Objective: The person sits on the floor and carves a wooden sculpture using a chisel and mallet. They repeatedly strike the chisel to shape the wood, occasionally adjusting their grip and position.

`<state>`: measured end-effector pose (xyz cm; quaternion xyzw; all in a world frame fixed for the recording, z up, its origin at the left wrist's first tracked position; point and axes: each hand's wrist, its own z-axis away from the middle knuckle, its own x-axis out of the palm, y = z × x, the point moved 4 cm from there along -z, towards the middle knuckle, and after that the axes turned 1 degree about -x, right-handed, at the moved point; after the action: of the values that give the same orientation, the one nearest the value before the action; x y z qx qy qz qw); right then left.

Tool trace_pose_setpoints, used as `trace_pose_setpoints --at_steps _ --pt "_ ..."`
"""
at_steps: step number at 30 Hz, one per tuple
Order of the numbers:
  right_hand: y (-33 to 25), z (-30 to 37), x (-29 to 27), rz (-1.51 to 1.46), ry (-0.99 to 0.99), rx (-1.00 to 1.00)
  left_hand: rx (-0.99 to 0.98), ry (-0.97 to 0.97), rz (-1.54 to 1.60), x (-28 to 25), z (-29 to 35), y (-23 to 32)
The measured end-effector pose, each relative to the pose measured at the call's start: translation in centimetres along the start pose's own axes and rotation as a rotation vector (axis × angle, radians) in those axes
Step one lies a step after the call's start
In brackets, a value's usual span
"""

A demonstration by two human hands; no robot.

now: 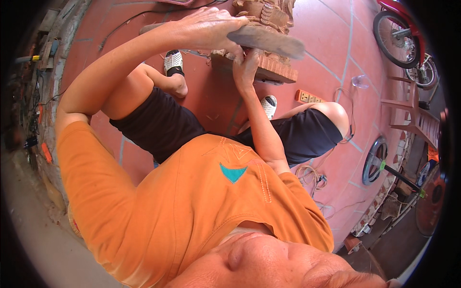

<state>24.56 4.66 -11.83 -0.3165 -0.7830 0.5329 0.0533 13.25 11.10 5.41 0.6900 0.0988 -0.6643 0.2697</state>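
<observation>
A brown wood carving (264, 12) with a thick flat base (281, 71) stands on the floor in front of me at the top of the view. My left hand (211, 29) is closed round a long, flat, grey-brown tool (276, 43), whose far end is blurred and lies across the carving. Its narrower end sticks out on the left, past my forearm. Just below, my right hand (246, 69) is raised against the base, fingers curled up under the tool. The tool partly covers those fingers, and what they grip is hidden.
An orange power strip (308, 97) lies near my right knee, with cables (312, 177) on the red tiles. A clear cup (360, 81), a plastic chair (418, 108), a motorbike wheel (396, 38) and a dark disc (375, 161) are on the right. Tools and clutter (45, 105) line the left edge.
</observation>
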Motion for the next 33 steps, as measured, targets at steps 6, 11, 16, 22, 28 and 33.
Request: trace_pose_setpoints --at_steps 6,11,16,22,28,33 --pt "0.9 0.2 0.3 -0.179 0.012 0.098 -0.043 0.034 0.191 -3.2 -0.7 1.3" --pt "1.6 0.2 0.3 -0.263 0.061 0.028 -0.071 -0.012 -0.039 0.7 0.1 -0.8" --pt "1.4 0.4 0.3 -0.278 0.015 0.168 -0.026 0.025 0.016 0.1 -0.5 -0.8" --pt "1.6 0.4 0.2 -0.382 0.065 0.125 -0.106 -0.063 0.149 -2.2 -0.5 1.9" --pt "0.5 0.4 -0.2 -0.296 0.042 0.105 0.006 -0.006 -0.114 0.0 0.1 -0.3" --pt "0.8 0.4 0.0 -0.372 0.052 0.165 0.04 0.043 0.153 -3.9 -0.5 2.9"
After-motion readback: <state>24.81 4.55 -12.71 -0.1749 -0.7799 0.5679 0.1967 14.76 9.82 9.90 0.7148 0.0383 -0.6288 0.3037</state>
